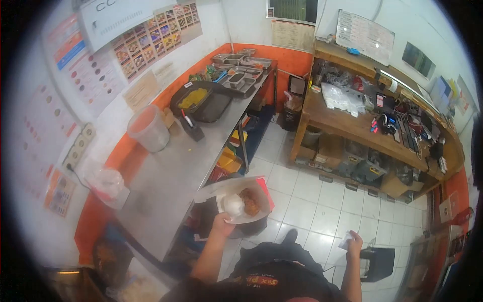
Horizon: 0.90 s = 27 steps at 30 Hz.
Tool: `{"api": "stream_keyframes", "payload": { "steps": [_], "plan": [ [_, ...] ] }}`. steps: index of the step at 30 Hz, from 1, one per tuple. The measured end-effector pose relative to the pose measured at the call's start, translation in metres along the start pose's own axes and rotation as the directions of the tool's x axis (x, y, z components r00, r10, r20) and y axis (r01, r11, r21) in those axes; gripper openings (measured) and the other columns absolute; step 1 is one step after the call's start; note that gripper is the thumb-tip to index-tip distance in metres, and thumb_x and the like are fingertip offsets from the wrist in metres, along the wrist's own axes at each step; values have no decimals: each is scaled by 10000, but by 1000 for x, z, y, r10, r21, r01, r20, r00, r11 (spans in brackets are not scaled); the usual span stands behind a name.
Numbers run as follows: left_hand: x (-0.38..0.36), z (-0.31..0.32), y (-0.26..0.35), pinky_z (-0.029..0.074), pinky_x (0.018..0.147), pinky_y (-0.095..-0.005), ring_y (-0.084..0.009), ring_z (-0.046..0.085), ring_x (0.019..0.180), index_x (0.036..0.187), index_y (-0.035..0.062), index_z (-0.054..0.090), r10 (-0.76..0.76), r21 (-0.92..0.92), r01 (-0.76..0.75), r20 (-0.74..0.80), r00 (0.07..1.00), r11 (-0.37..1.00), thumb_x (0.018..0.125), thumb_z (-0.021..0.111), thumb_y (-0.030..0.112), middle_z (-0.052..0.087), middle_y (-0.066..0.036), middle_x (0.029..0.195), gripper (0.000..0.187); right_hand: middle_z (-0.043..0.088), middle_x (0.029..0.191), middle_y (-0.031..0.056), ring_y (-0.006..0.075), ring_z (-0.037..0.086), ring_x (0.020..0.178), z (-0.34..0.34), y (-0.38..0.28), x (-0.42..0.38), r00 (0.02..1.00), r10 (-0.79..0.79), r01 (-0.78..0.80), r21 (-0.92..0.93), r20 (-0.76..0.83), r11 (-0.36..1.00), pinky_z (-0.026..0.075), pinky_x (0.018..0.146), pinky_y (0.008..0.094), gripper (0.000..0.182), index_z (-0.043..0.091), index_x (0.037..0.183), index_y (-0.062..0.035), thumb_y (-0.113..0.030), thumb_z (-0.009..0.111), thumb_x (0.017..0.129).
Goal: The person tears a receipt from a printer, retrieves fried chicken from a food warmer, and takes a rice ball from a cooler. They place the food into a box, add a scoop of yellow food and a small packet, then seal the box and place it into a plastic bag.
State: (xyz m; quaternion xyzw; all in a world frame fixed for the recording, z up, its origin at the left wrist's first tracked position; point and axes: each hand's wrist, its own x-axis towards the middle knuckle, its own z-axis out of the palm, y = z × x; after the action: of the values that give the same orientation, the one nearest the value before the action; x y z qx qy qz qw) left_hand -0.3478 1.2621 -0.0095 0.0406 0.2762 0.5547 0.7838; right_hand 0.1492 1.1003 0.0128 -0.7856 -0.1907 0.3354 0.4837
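— What colours has the box [246,220]?
— White inside, with a red flap [267,194].
— And its contents?
— A white mound [232,206] beside a reddish-brown piece [250,202].
— The packet [345,240] to the box's right?
— Whitish, perhaps with some grey; it's blurred.
— The floor [322,221] past the box?
— White tiles, gridded with darker lines.
— Beyond the box, leftward?
— A silver-grey bench [163,173], a black tray [215,111] of yellow food [195,98], an orange wall band [96,219].

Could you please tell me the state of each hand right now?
Left hand: closed, holding an open food box by its edge.
Right hand: closed, holding a small whitish item, too blurred to identify.
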Motion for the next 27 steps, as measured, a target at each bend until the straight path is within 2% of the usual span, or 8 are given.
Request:
{"api": "stream_keyframes", "payload": {
  "steps": [7,10,13,16,19,21,25,27],
  "plan": [
    [101,47,-26,375,1047,-491,-333,480,1230,1302,-2,436,195,11,-195,-95,976,981,543,497,41,529,-153,1290,763,595,1192,186,300,556,1130,79,-60,205,986,-60,93,-212,157,973,442,955,350,507,619,1135,34,100,492,649],
    [131,91,-37,308,1102,-510,-367,473,1230,1297,-35,437,380,-53,-386,-98,920,921,579,483,51,519,-183,1292,725,593,1201,190,327,524,1174,157,-86,303,915,-236,322,-240,328,916,388,1020,375,511,624,1136,5,80,509,644],
    [152,87,-39,338,1086,-491,-355,460,1248,1330,-12,409,414,-76,-435,-195,889,897,564,487,46,490,-169,1333,773,595,1176,188,355,516,1164,253,-172,334,626,-478,722,-227,616,653,389,1019,396,496,615,1139,-23,52,535,656],
    [164,111,-31,356,1076,-487,-360,467,1241,1336,0,408,487,-27,-524,-333,808,851,556,497,56,495,-158,1326,787,591,1165,200,374,516,1151,355,-229,322,372,-512,810,-1,774,587,392,1013,409,494,603,1157,-37,39,536,673],
    [175,107,-26,376,1069,-486,-352,471,1240,1315,-9,425,576,-61,-650,-406,709,757,559,493,56,514,-170,1298,762,571,1196,215,385,513,1152,450,-251,295,156,-331,686,139,931,714,393,1011,408,515,582,1193,-38,44,532,687],
    [178,110,-25,379,1066,-484,-351,469,1243,1317,-6,423,601,-35,-689,-460,654,724,556,496,62,511,-170,1301,768,573,1195,203,365,529,1139,513,-229,277,-89,-456,727,371,886,578,408,1005,420,500,586,1192,-40,17,533,698],
    [195,98,-23,387,1060,-473,-349,474,1239,1316,7,428,629,80,-734,-584,514,674,546,508,89,513,-168,1298,779,566,1212,208,361,523,1157,602,-209,227,-349,-377,638,512,858,576,409,1005,394,519,593,1202,-27,57,473,704],
    [211,75,-18,386,1061,-467,-348,478,1233,1314,10,433,659,216,-703,-602,451,678,544,512,98,515,-167,1293,779,560,1212,222,371,511,1172,631,-224,202,-371,-245,637,437,896,635,399,1015,389,525,596,1196,-18,81,453,700]
  ]
}}
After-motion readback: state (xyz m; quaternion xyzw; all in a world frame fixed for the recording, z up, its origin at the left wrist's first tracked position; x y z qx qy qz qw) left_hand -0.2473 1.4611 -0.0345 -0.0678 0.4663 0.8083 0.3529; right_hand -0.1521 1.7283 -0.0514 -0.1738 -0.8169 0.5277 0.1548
